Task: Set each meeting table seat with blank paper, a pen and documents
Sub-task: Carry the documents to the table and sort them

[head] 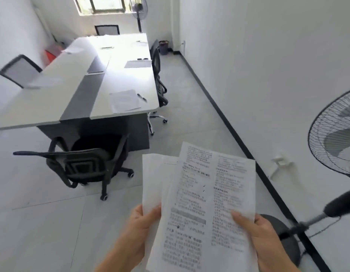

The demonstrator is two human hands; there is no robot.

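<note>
Both hands hold a small stack of printed documents [207, 195] low in the view, well short of the table [52, 99] and off its near right corner. The left hand [139, 230] pinches the stack's left edge, thumb on the front and the other fingers hidden behind the paper. The right hand [262, 238] clamps the right edge the same way, thumb lying on the printed face. The sheets are fanned: a mostly blank-looking page shows at the left behind the top page, which carries two columns of text too blurred to read.

On the table, near its right front corner, lies a sheet of paper [124, 100] with a pen [142, 97] just beside it to the right. Farther along the same right edge lies a second sheet [138, 64], with small dark items I cannot identify just beyond it. More sheets sit toward the far end, too washed out to tell apart.

A black chair [82, 165] stands at the table's near end, turned away from it. Another chair [158, 75] is tucked at the right side. A fan [335, 138] stands well to the right of the table, by the wall.
</note>
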